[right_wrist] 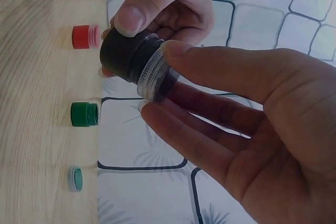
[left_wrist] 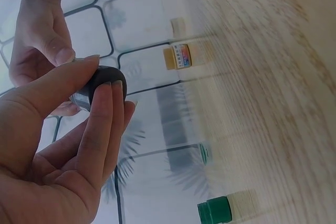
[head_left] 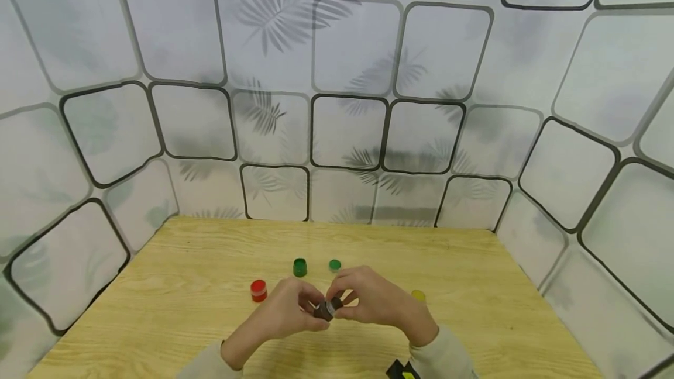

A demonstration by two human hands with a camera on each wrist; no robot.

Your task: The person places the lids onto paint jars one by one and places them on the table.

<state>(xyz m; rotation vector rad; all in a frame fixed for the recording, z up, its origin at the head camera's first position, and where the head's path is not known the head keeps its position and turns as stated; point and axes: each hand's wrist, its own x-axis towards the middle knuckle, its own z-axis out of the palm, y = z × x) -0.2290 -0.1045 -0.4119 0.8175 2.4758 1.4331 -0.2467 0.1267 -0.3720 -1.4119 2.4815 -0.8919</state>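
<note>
Between both hands, over the wooden table, is a small black paint jar with a clear ribbed lid at its mouth. My left hand grips the jar's dark body, the thumb on one side and fingers on the other, as the left wrist view shows. My right hand pinches the lid's edge between thumb and fingertips. The jar is held tilted, its mouth facing the right hand. In the head view the fingers cover part of it.
Farther back stands an uncapped green jar, its green lid lying to its right. A red jar stands left of the left hand. The yellow jar is beyond the right wrist. Patterned curtains border the table.
</note>
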